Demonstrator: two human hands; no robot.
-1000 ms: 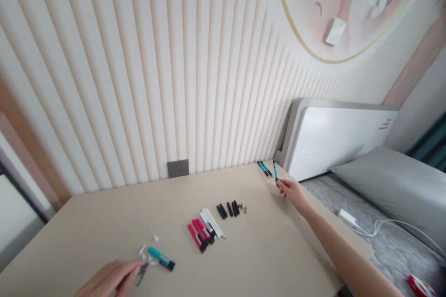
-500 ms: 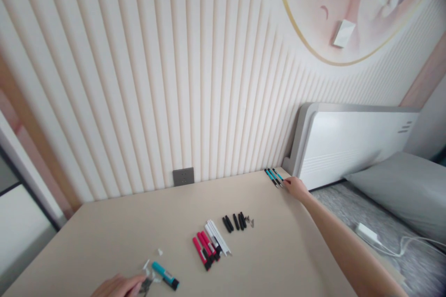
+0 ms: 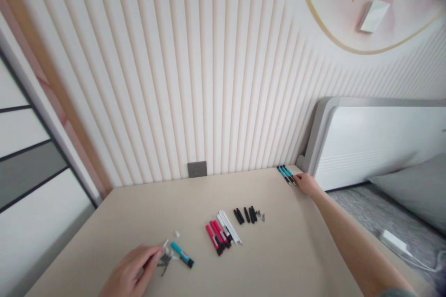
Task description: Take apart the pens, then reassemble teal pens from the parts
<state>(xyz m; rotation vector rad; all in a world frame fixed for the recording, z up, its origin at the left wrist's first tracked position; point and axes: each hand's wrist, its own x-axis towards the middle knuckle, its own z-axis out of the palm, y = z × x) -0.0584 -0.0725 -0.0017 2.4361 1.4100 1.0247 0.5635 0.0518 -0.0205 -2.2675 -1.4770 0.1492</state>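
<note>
My right hand [image 3: 306, 183] reaches to the far right corner of the beige table [image 3: 285, 250], its fingertips against a small row of three teal pens [image 3: 286, 174] lying side by side; its fingers are curled and mostly hidden. My left hand [image 3: 134, 274] lies near the front edge, fingers pinched on small grey metal parts [image 3: 164, 263] beside a teal marker [image 3: 182, 255] and white scraps [image 3: 177, 233].
Mid-table lie red pens [image 3: 216, 236], white pen barrels [image 3: 230, 227], several black caps [image 3: 245, 215] and a tiny metal bit [image 3: 262, 216]. A ribbed wall with a grey socket [image 3: 197, 169] stands behind. A white headboard [image 3: 376, 144] and bed are at right.
My right hand carried one teal pen to the far corner and laid it beside the two others. The camera swung left. My left hand stayed by the metal parts.
</note>
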